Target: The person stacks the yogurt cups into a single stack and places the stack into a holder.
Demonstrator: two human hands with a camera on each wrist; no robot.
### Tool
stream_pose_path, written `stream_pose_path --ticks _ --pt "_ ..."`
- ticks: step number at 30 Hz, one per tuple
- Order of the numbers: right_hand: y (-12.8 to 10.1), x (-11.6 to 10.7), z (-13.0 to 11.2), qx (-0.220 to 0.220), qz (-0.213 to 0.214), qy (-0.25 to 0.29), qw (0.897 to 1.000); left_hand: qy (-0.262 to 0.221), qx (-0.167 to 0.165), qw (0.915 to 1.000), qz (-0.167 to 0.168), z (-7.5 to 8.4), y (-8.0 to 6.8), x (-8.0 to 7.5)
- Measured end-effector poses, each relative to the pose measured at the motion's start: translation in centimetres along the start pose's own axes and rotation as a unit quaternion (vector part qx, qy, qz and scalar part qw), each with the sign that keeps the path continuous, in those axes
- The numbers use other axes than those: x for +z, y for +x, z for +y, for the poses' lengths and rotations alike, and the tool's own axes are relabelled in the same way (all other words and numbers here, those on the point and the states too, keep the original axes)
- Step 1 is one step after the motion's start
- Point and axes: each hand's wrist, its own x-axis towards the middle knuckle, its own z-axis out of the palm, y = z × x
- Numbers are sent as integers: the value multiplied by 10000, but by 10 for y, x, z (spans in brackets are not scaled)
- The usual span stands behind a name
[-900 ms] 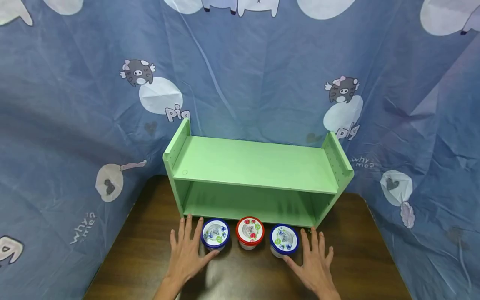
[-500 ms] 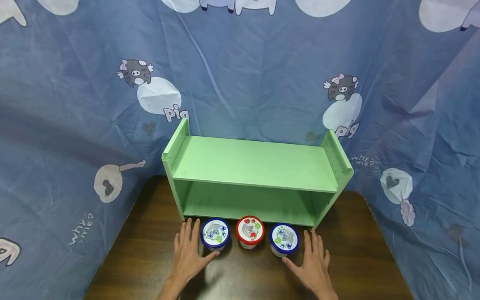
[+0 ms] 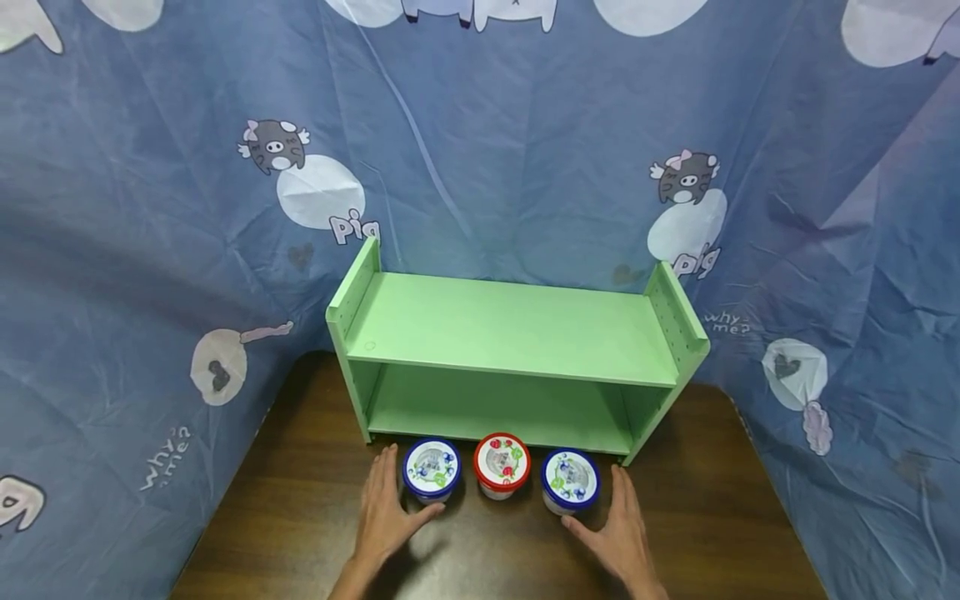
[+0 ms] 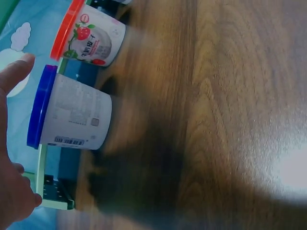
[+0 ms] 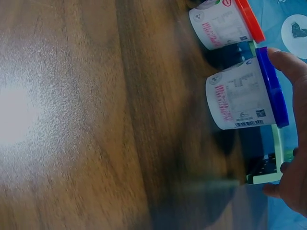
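Three white plastic yogurt cups stand upright in a row. My left hand (image 3: 384, 521) is spread beside the left blue-lidded cup (image 3: 431, 469), thumb in front and straight fingers at its left. In the left wrist view a gap shows between that hand and the cup (image 4: 76, 112). My right hand (image 3: 619, 533) is around the right blue-lidded cup (image 3: 570, 480) in the same way. Its thumb lies at the lid's edge in the right wrist view, and whether it touches the cup (image 5: 240, 98) I cannot tell. Between them stands the red-lidded cup (image 3: 502, 463), apart from both hands.
Directly behind the cups is a light green two-level shelf (image 3: 510, 329) with raised side panels. A brown wooden table (image 3: 480, 558) carries everything. Blue patterned cloth (image 3: 510, 167) hangs behind and at both sides.
The fingers of both hands have drawn together and pulled back slightly toward the front. My left hand has come a little closer to its cup. All the cups stay where they were.
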Motion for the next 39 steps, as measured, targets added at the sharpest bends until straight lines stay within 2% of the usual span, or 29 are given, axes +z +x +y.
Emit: stream_pose_path --ticks 7,15,24,30,39 --pt "3 8 1 227 -71 535 9983 -225 -200 9995 -45 0 4 9" --pt "8 13 -1 384 117 1024 9939 -636 -449 9969 55 -1 7 19" --pt "18 23 -5 760 -16 1254 9892 -1099 -937 9895 -2 -4 12 30" --pt "20 31 -6 880 176 1487 9848 -1267 -1081 9860 -73 -5 14 36" --pt "21 39 -8 855 189 1607 9831 -1425 -1227 9821 114 -3 14 45"
